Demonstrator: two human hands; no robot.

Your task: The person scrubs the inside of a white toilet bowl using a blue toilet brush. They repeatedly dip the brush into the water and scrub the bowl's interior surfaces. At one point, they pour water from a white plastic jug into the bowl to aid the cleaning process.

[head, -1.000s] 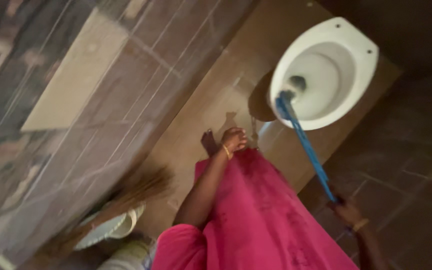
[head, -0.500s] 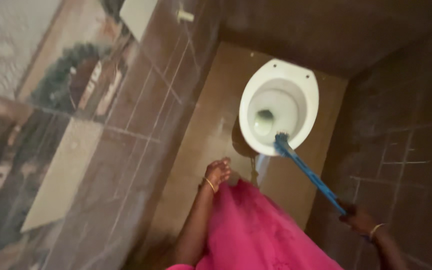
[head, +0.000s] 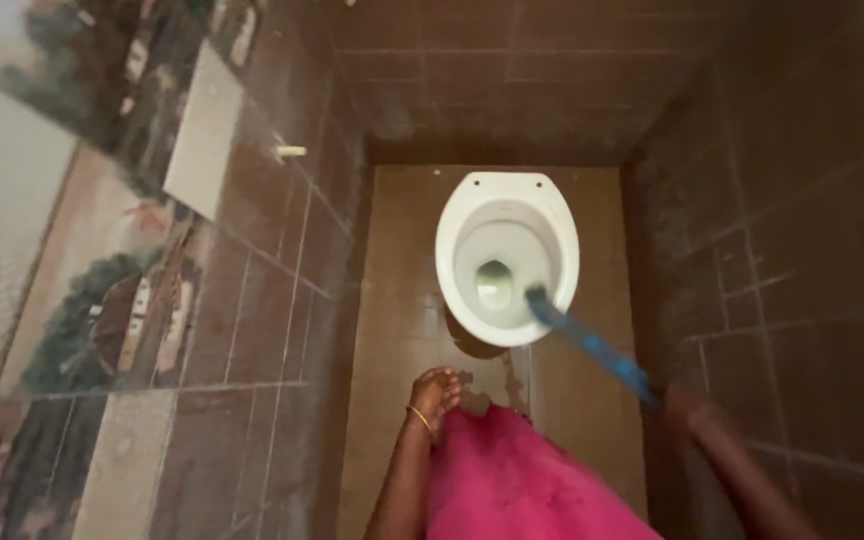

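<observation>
A white toilet bowl (head: 457,215) stands on the brown floor between dark tiled walls. My right hand (head: 687,408), blurred, grips the end of a blue toilet brush (head: 592,345). The brush head rests inside the bowl at its near right rim. My left hand (head: 436,392), with a gold bangle at the wrist, holds up a fold of my pink garment (head: 512,480) just in front of the bowl.
Dark brown tiled walls close in on the left (head: 282,260), back and right (head: 782,220). A small white fitting (head: 290,152) sticks out of the left wall. The brown floor (head: 392,300) looks wet near the bowl's base.
The view has swung so the toilet now sits upright and centred. The brush head has slid from the bowl's drain to its near right rim. My left hand keeps hold of the pink cloth.
</observation>
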